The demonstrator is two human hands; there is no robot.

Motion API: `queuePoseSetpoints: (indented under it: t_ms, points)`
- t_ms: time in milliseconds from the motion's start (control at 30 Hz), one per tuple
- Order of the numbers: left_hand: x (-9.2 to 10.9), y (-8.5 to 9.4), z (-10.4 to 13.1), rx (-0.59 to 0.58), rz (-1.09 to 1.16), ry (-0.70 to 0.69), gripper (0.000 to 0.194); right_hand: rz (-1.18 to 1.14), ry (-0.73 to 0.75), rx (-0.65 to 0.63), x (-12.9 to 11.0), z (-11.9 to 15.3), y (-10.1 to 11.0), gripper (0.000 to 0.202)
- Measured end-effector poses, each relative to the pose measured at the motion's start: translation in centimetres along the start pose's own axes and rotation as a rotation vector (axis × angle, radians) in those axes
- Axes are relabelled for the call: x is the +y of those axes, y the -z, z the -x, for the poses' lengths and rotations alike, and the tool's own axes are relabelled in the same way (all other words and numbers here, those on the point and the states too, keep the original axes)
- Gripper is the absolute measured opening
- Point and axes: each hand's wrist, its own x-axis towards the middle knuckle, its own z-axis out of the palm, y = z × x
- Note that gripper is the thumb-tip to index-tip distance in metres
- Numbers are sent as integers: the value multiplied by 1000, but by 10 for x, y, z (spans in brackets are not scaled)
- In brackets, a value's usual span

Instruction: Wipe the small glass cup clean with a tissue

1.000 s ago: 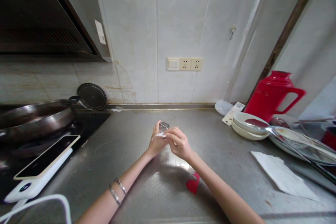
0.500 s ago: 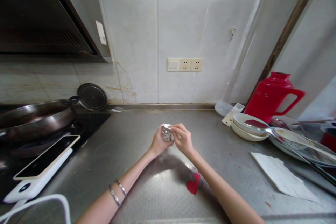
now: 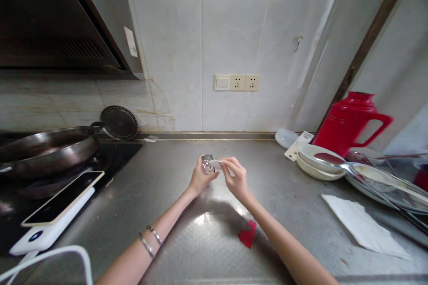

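Note:
My left hand is wrapped round a small clear glass, held above the steel counter. Its round patterned end faces me. Between the thumb and fingers of my right hand is a small thin white piece, tissue or paper by its look. That piece reaches over to the right side of the glass; whether it touches the glass I cannot tell. Below my hands, near my right forearm, a torn red scrap lies on the counter.
At left are a pan on the black stove and a phone on a white device with a cable. To the right stand a red thermos jug, stacked bowls, plates with utensils, and a folded white tissue.
The glass has turned and shifted slightly left, so more of its round end shows. My right hand has drawn the white piece a little to the right.

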Motion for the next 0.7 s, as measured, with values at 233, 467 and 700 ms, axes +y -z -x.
queuePoseSetpoints:
  t_ms: [233, 467, 700]
  points:
    - [-1, -7, 6, -78, -140, -99, 72, 54, -21, 28, 10, -1, -1, 20]
    - [-6, -10, 6, -102, -139, -96, 77, 53, 166, -142, 14, 3, -1, 25]
    - [6, -7, 4, -61, -101, -45, 52, 121, 319, -258, 10, 8, -3, 32]
